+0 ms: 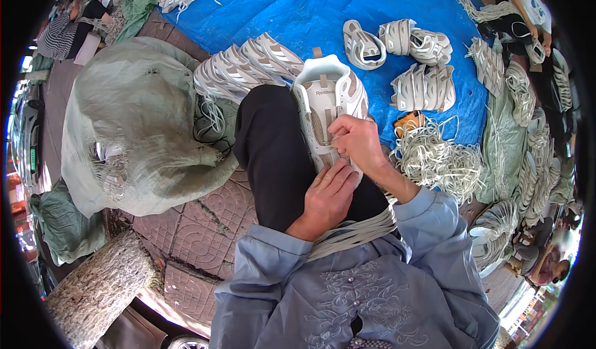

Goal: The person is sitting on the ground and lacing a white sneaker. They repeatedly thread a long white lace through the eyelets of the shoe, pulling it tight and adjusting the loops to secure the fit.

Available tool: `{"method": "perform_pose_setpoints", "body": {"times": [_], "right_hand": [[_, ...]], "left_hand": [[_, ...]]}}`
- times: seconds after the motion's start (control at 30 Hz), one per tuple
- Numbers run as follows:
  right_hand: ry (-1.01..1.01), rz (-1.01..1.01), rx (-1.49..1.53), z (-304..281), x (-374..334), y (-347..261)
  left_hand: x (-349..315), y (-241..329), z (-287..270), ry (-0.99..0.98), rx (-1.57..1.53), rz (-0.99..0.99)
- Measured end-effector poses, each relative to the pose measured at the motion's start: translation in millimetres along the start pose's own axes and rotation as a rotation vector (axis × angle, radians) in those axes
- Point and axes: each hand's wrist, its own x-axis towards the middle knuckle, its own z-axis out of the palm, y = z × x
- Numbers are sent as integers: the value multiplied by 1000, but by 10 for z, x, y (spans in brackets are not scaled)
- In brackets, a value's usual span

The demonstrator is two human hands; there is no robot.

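Observation:
A white and beige sneaker (323,104) rests on my lap beside my dark-trousered knee, its heel pointing away from me and its toe toward me. My left hand (328,197) grips the toe end, with its fingertips at the lower eyelets. Just above it, my right hand (359,141) is closed in a pinch over the lace opening. A thin white strand at these fingertips looks like a shoelace; most of it is hidden by the fingers. Across my lap lies a bundle of pale shoelaces (354,234).
A blue tarp (279,13) ahead bears rows of nested sneakers (248,66), more sneakers (424,88) and a heap of laces (441,159). A bulky woven sack (133,125) stands left on the paving, near a stone block (102,290). Another person (528,7) handles shoes at far right.

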Motion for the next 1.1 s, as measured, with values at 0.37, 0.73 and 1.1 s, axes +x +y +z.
{"method": "perform_pose_setpoints", "body": {"times": [0.37,0.73,1.1], "right_hand": [[-90,69,16,-196,14,-87],[-26,-163,-111,-185,57,110],[-105,27,224,-208,47,134]], "left_hand": [[559,-394,-237,-153,622,256],[733,-323,-167,-503,1012,363],[687,-353,-258,-305,458,194]]}}
